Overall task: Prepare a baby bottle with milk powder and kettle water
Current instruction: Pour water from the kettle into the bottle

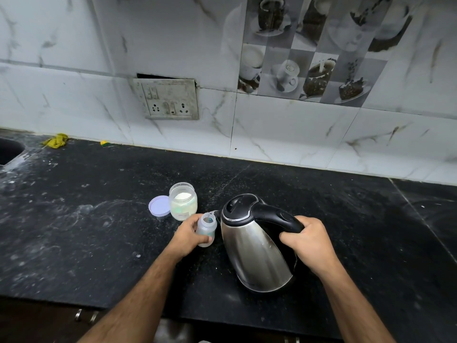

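Note:
A small clear baby bottle point(206, 228) stands upright on the black counter, its mouth uncovered, with my left hand point(187, 235) wrapped around it. My right hand point(310, 243) grips the black handle of a steel kettle point(252, 246), which is tilted left so its spout sits over the bottle's mouth. A thin stream of water runs from the spout into the bottle. Just behind the bottle stands an uncapped clear jar of white milk powder point(183, 201), with its pale purple lid point(159, 205) lying flat to its left.
The black stone counter point(99, 231) is dusty with powder. A sink edge point(10, 149) shows at far left, a yellow cloth point(56, 140) lies by the tiled wall, and a switch and socket plate point(169, 99) is on the wall. Cabinet handles point(85, 316) sit below the counter's front edge.

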